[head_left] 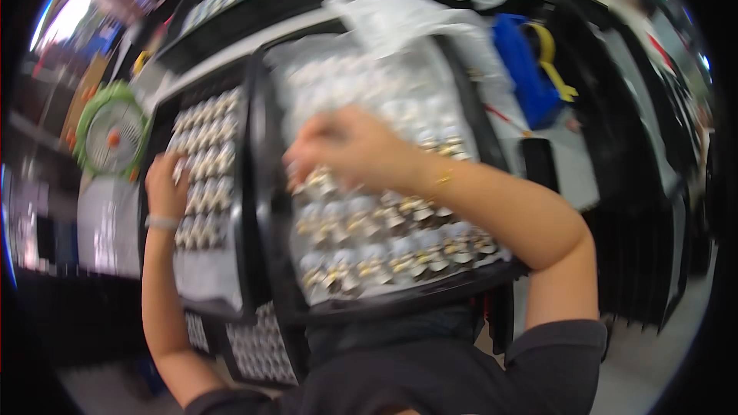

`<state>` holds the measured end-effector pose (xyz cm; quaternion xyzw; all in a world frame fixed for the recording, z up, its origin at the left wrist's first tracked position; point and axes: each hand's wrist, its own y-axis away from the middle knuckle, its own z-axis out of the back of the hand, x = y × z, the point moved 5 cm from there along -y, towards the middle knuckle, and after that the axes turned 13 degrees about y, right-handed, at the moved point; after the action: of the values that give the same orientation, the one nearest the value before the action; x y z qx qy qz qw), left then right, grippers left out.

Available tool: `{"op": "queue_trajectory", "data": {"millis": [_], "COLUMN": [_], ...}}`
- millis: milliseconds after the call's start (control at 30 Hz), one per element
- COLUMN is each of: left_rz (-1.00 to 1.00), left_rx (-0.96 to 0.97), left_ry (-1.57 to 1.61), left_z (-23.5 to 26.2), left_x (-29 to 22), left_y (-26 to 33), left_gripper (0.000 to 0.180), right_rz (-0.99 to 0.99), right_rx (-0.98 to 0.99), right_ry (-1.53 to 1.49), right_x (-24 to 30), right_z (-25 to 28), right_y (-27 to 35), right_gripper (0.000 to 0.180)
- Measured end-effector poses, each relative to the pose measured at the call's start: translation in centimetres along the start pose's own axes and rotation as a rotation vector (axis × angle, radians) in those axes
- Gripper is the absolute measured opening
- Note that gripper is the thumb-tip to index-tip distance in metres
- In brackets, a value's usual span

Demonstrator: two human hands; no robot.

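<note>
From where I stand, the person's left hand (164,187) is over the left edge of a narrow black plastic tray (244,265), fingers bent beside rows of small white-and-gold pieces (203,198); I cannot tell whether the fingertips are clamped on one. These rows run from the tray's far edge toward its near edge, where a pale liner lies bare. The right hand (355,150) hangs over a wider black plastic tray (415,294), nearer its left edge than its right. Its fingers are curled, but blur hides whether they are together or pinching anything. Below it, small white, gold and silver pieces (373,257) stand in rows reaching to the wide tray's near edge. A crumpled translucent plastic sheet (411,21) lies across that tray's far edge. Beyond its far right corner sits a blue plastic bin (526,73), and a round green fan (114,137) stands past the narrow tray's left edge.
</note>
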<state>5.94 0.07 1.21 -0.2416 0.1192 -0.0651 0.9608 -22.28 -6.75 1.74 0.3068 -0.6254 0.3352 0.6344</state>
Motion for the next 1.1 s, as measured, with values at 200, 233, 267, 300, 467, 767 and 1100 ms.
{"op": "queue_trajectory", "data": {"millis": [200,233,267,300,467,767,1100], "left_rz": [-0.163,-0.237,-0.273,-0.259,-0.209,-0.184,0.056], "left_rx": [0.317,0.395,0.459,0.561,0.776,0.601,0.324], "left_ry": [0.254,0.164,0.108,0.067,-0.066,0.008,0.85], "left_z": [-2.9,-4.2,-5.6,-6.9,-9.2,-8.0,-2.4], "left_x": [-12.0,-13.9,-14.6,-14.5,-15.1,-15.3,-14.7], "left_y": [-3.7,-3.6,-3.4,-3.0,-3.0,-3.3,-2.0], "left_gripper": [0.012,0.014,0.021,0.029,0.028,0.044,0.068], "right_rz": [-0.104,-0.078,-0.049,-0.046,-0.046,-0.017,-0.008], "right_rx": [0.034,0.101,0.129,0.127,0.13,0.153,0.158], "right_ry": [0.087,0.182,0.188,0.209,0.116,0.195,0.213], "right_x": [0.3,-0.8,-1.3,-1.3,-1.5,-1.3,-0.8], "right_z": [0.2,0.0,-0.3,-0.6,-0.3,-0.8,-0.9], "right_y": [0.8,0.7,0.6,0.5,0.6,0.6,1.2], "right_gripper": [0.022,0.022,0.024,0.023,0.019,0.022,0.021]}}
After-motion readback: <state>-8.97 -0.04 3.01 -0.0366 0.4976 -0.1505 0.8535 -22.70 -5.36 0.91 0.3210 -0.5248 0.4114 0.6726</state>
